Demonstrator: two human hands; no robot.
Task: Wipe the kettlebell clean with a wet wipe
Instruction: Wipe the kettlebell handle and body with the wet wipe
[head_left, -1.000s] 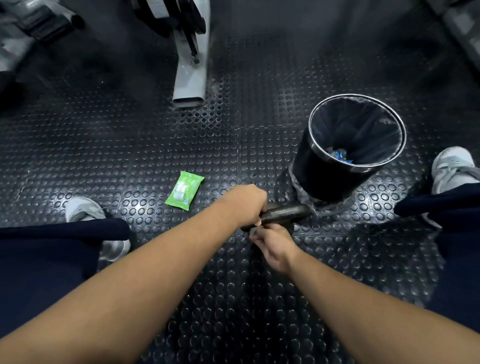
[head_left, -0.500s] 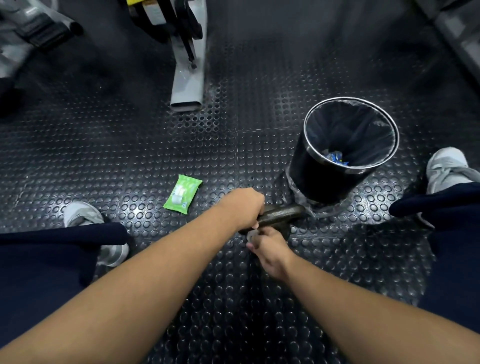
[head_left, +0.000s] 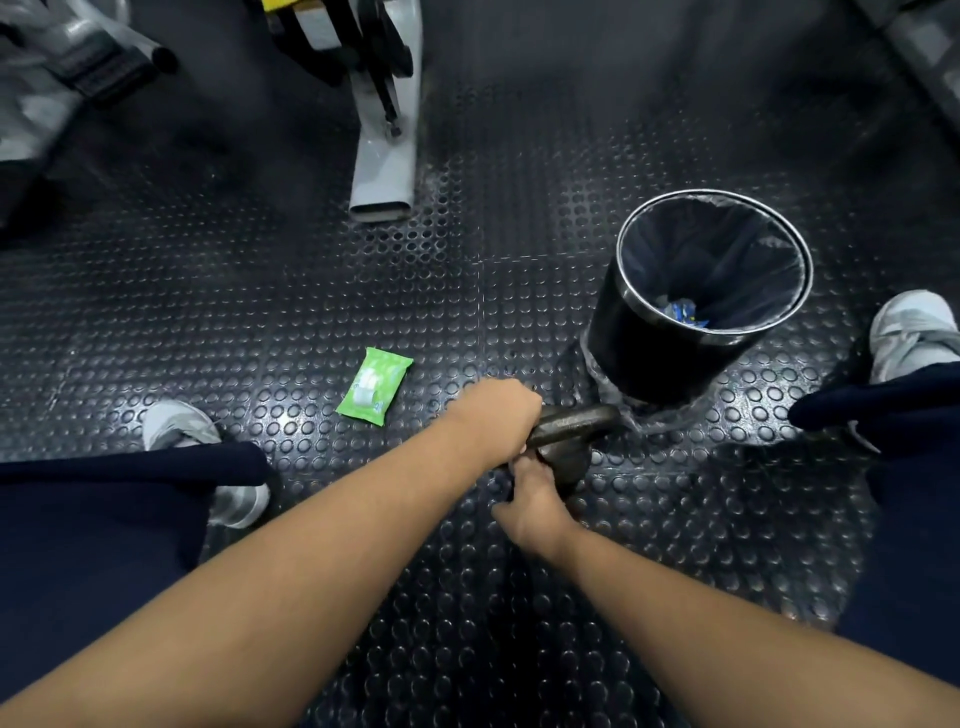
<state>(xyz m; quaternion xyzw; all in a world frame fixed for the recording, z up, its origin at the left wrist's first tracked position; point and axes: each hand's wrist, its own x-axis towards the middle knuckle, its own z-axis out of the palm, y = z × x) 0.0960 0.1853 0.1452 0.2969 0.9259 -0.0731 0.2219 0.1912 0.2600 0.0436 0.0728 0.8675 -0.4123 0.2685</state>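
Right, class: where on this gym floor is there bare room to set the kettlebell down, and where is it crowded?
Free: floor between machine foot and bin; floor between wipe pack and left shoe. Crowded: around the kettlebell, where left hand and right hand meet, beside the bin.

I see dark navy trouser legs (head_left: 104, 519) left and right of my fingers (head_left: 523, 418). Grey-white trainers (head_left: 909, 332) sit farther out each side.

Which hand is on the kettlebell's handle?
The left hand, curled over the handle of the kettlebell; the right hand sits lower, against its body.
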